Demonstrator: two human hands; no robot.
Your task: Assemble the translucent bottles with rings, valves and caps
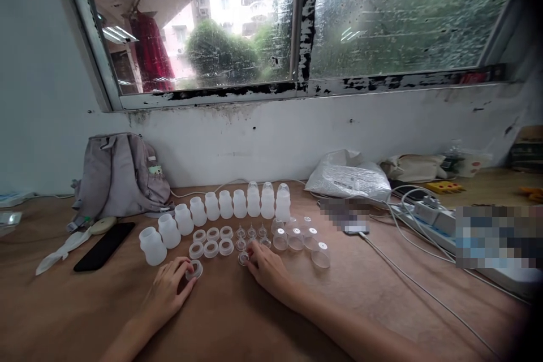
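My left hand (172,285) is closed on a translucent screw ring (194,270) at the table's near side, fingers and thumb around its edge. My right hand (269,268) pinches a clear bottle nipple (243,259) at the front of a small nipple group; the fingertips partly cover it. Between the hands and the bottles lie two rows of more rings (211,249). Other nipples (251,231) stand upright just behind my right fingers. A curved row of frosted baby bottles (183,219) runs behind; three at its right end are capped (267,201). Clear dome caps (296,239) sit right of the nipples.
Left on the brown table (237,317) are a black phone (104,246), a white strip of wrapping (63,251) and a grey backpack (119,175). A plastic bag (350,175), a white charging cable (407,283) and a power strip (496,274) lie right. A window wall stands behind.
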